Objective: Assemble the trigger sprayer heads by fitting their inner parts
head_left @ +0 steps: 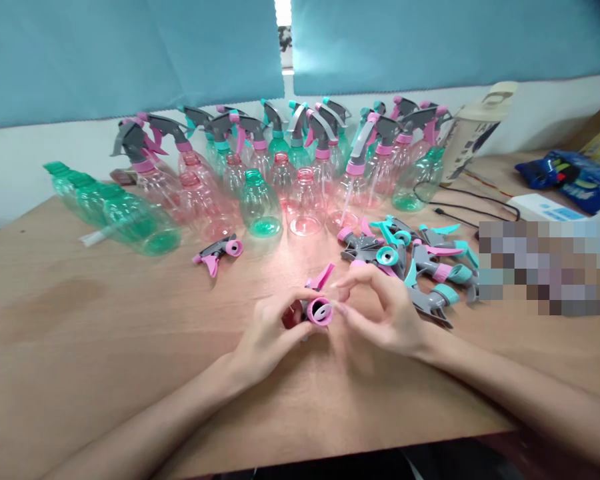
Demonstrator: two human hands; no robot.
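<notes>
My left hand point(273, 333) grips a grey and pink spray trigger head point(319, 308) just above the wooden table point(105, 333), its pink collar facing me. Beside it, my right hand point(380, 310) touches the collar with pinched fingertips. A pile of loose trigger heads point(415, 260), pink and teal, lies just right of my hands. One lone pink trigger head point(219, 252) lies to the left. Behind stand several clear pink and green spray bottles point(305, 200), some capped, some open.
Several green bottles point(125, 213) lie on their sides at the left. A beige jug point(473, 130), a black cable point(460, 207), a white box point(545, 207) and a blue packet point(570, 175) sit at the right. Blue blinds hang behind.
</notes>
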